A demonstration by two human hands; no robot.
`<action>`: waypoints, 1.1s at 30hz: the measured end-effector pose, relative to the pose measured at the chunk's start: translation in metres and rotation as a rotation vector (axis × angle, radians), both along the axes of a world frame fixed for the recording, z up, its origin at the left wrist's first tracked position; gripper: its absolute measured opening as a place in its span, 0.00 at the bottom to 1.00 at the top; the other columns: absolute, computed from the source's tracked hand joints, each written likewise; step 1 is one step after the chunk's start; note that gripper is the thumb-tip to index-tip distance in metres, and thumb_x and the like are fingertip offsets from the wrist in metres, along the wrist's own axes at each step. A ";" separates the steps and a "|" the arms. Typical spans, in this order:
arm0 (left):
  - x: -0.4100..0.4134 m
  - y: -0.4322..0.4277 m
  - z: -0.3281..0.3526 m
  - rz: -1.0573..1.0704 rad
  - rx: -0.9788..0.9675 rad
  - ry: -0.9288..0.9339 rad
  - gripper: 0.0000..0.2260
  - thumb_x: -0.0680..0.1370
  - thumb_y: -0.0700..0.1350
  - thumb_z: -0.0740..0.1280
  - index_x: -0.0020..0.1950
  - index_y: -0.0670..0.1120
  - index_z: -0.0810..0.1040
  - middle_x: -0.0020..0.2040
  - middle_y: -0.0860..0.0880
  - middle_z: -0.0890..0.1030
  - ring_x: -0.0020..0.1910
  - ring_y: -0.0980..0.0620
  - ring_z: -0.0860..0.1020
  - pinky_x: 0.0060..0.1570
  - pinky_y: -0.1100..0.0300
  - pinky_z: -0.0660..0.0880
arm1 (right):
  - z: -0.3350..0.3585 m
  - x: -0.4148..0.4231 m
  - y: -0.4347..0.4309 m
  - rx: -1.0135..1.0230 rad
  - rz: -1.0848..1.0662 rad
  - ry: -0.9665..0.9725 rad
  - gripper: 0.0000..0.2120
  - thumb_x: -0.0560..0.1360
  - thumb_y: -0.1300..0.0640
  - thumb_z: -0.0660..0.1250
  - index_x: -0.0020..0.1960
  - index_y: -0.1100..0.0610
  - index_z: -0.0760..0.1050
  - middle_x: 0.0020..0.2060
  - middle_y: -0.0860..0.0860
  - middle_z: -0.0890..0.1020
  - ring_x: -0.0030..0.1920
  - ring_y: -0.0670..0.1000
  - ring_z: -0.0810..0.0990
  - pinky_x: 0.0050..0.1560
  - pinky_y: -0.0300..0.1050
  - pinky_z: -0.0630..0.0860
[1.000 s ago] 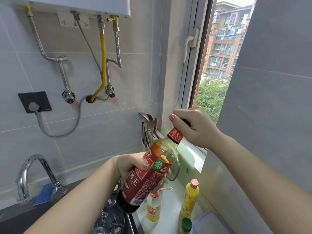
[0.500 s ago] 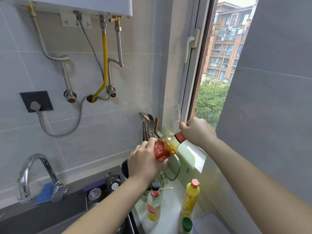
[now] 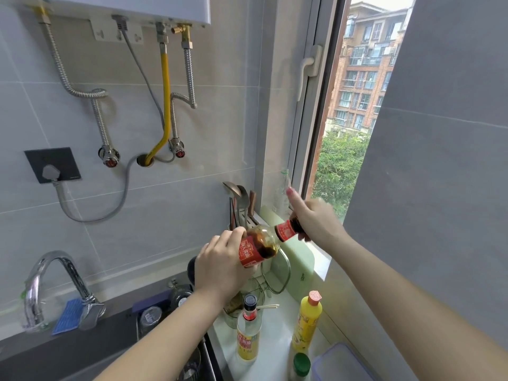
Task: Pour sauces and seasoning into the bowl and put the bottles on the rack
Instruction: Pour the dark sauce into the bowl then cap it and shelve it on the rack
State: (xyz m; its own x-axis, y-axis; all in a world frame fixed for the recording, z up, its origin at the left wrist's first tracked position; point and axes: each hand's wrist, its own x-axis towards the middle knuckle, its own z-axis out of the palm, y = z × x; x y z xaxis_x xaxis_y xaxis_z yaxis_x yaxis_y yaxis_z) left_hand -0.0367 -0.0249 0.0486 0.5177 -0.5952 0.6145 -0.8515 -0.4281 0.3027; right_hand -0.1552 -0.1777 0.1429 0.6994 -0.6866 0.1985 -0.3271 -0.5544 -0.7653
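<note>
A brown sauce bottle with red labels lies nearly level above the counter's back corner, neck pointing right. My left hand grips its body. My right hand is curled round the dark cap end, with the forefinger sticking up. Dark sauce pools in the bottle's shoulder. Below stand a clear bottle with a black and red cap, a yellow squeeze bottle and a green-capped bottle. A glass bowl shows partly under my left wrist.
A utensil holder with ladles stands by the window sill. A pale green board and a wire strainer lean at the back. The faucet and dark sink are at left; jars sit behind the sink. A plastic lid lies at lower right.
The bottle has swung from a steep tilt to almost level and moved lower toward the back corner. My left hand shifted from under the bottle to over its body; my right stays at the cap.
</note>
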 end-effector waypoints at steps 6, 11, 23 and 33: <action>0.005 0.014 0.033 -0.379 0.120 0.615 0.25 0.61 0.58 0.79 0.54 0.57 0.75 0.43 0.57 0.83 0.43 0.60 0.81 0.43 0.64 0.78 | 0.017 -0.015 -0.003 -0.512 0.151 -0.380 0.38 0.78 0.32 0.44 0.39 0.64 0.76 0.23 0.56 0.76 0.25 0.58 0.77 0.27 0.53 0.73; 0.004 0.021 0.046 -0.828 0.239 1.066 0.21 0.65 0.39 0.78 0.56 0.45 0.78 0.48 0.45 0.84 0.47 0.44 0.84 0.50 0.49 0.81 | 0.033 -0.016 0.009 -0.534 0.340 -0.436 0.37 0.78 0.33 0.46 0.46 0.64 0.78 0.27 0.52 0.77 0.29 0.52 0.76 0.29 0.39 0.70; 0.007 0.008 0.039 -1.558 0.620 1.741 0.26 0.71 0.54 0.72 0.62 0.40 0.73 0.48 0.45 0.83 0.45 0.48 0.83 0.48 0.55 0.80 | 0.039 -0.019 0.024 -0.540 0.411 -0.386 0.25 0.80 0.51 0.55 0.29 0.65 0.67 0.20 0.56 0.67 0.21 0.52 0.64 0.24 0.40 0.61; -0.001 0.021 0.057 -0.926 0.336 1.390 0.17 0.67 0.42 0.76 0.54 0.44 0.77 0.46 0.41 0.82 0.45 0.41 0.82 0.50 0.45 0.79 | 0.029 -0.018 0.011 -0.519 0.193 -0.198 0.19 0.76 0.53 0.55 0.27 0.53 0.58 0.21 0.50 0.62 0.23 0.48 0.59 0.26 0.48 0.61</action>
